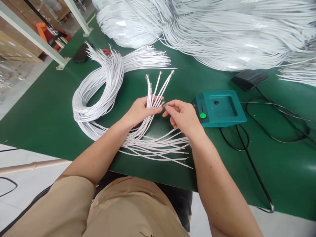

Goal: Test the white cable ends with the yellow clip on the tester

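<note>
A small bunch of white cables (148, 120) with frayed, bare ends rises through my left hand (145, 110), whose fingers are closed around it. My right hand (181, 115) pinches the end of one cable right beside the left thumb. Both hands are just above the table. Below them, more loose white cable ends (168, 149) fan out to the right. These run back into a looped bundle of white cables (85, 97) lying at the left. The exact strand between my right fingertips is partly hidden.
Right of my hands sits a teal device (223, 108) with a lit green button (203, 116). Black cords (256, 171) trail across the green table (278, 168). A black box-like object (250, 80) and a large heap of white cables (222, 36) lie farther back.
</note>
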{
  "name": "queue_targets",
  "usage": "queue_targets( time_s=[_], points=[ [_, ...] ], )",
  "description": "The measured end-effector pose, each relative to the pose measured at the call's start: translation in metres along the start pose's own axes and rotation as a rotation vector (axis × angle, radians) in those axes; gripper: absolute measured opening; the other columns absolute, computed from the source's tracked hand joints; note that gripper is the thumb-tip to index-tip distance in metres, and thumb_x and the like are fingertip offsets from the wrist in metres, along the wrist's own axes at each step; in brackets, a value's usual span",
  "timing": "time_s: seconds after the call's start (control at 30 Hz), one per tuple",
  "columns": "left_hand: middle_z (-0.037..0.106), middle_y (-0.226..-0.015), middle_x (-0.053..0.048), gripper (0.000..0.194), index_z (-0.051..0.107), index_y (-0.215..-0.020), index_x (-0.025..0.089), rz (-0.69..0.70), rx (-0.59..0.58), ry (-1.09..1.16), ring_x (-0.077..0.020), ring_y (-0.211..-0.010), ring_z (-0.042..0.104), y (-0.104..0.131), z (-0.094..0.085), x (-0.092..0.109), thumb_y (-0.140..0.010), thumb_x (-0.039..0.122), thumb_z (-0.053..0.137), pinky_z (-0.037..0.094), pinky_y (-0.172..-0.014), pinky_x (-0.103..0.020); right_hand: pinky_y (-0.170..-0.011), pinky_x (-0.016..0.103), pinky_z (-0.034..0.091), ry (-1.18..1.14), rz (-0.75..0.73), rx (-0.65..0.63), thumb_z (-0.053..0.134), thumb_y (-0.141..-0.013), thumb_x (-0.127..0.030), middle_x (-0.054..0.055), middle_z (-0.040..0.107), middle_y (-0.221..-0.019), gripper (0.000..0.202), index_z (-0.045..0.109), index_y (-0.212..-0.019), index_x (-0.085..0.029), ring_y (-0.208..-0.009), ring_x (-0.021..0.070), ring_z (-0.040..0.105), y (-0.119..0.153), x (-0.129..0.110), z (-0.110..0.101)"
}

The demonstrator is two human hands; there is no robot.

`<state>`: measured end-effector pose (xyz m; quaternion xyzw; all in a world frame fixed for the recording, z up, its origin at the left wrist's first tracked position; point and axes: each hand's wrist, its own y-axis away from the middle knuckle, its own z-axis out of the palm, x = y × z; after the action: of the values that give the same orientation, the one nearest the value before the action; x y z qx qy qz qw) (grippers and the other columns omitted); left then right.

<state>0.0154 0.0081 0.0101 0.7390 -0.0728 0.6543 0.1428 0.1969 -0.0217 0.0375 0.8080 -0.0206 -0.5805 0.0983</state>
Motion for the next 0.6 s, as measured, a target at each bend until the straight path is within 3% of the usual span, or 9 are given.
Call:
queue_targets(
  time_s=[0.07, 0.13, 0.23, 0.4, 0.5, 0.6],
  points=[
    [0.074, -0.103, -0.006, 0.052, 0.071, -0.114, 0.015, 0.029, 0.003, -0.062, -0.0201, -0.094, 0.067, 0.003, 0.002, 0.005, -0.069, 0.037, 0.083, 0.049, -0.092, -0.034, -0.038, 0.022, 0.037, -0.148, 0.034, -0.004, 0.062, -0.084, -0.026, -0.002, 0.067, -0.071, 0.015, 0.065, -0.092, -0.015, -0.039, 0.0062, 0.045, -0.001, 0.001, 0.004],
    [0.073, -0.098, -0.005, 0.044, 0.071, -0.108, 0.014, 0.053, -0.015, -0.135, -0.0189, -0.09, 0.067, 0.006, 0.003, 0.01, -0.071, 0.036, 0.081, 0.049, -0.089, -0.032, -0.035, 0.02, 0.034, -0.242, 0.024, 0.013, 0.069, -0.079, -0.027, -0.003, 0.062, -0.064, 0.016, 0.065, -0.087, -0.013, -0.038, 0.0057, 0.044, 0.0, 0.002, 0.007],
    [0.071, -0.091, -0.003, 0.035, 0.068, -0.1, 0.014, 0.053, -0.018, -0.208, -0.0172, -0.084, 0.065, 0.009, 0.003, 0.017, -0.073, 0.034, 0.078, 0.049, -0.081, -0.03, -0.036, 0.019, 0.034, -0.358, 0.009, 0.067, 0.072, -0.076, -0.027, -0.004, 0.058, -0.057, 0.017, 0.064, -0.075, -0.013, -0.039, 0.0045, 0.042, -0.001, 0.005, 0.01],
    [0.069, -0.087, -0.001, 0.031, 0.056, -0.088, 0.015, 0.046, -0.021, -0.206, -0.0108, -0.07, 0.058, 0.01, 0.0, 0.018, -0.071, 0.031, 0.078, 0.046, -0.069, -0.026, -0.04, 0.018, 0.035, -0.503, 0.046, 0.064, 0.077, -0.073, -0.03, -0.006, 0.05, -0.048, 0.019, 0.067, -0.076, -0.014, -0.041, 0.0053, 0.041, -0.004, 0.008, 0.014],
    [0.068, -0.084, -0.001, 0.033, 0.052, -0.088, 0.016, 0.028, -0.032, -0.119, -0.0116, -0.071, 0.06, 0.011, 0.0, 0.017, -0.071, 0.027, 0.077, 0.047, -0.069, -0.026, -0.04, 0.018, 0.036, -0.647, 0.029, 0.051, 0.075, -0.075, -0.034, -0.005, 0.053, -0.057, 0.021, 0.065, -0.076, -0.015, -0.045, 0.0045, 0.042, -0.005, 0.007, 0.015],
    [0.067, -0.084, -0.001, 0.032, 0.05, -0.088, 0.017, 0.027, -0.02, -0.073, -0.0127, -0.071, 0.062, 0.01, 0.001, 0.015, -0.071, 0.025, 0.076, 0.047, -0.067, -0.026, -0.038, 0.019, 0.035, -0.646, -0.039, 0.134, 0.07, -0.081, -0.044, -0.004, 0.054, -0.065, 0.028, 0.066, -0.082, -0.016, -0.043, 0.0036, 0.04, -0.005, 0.005, 0.013]
  ],
)
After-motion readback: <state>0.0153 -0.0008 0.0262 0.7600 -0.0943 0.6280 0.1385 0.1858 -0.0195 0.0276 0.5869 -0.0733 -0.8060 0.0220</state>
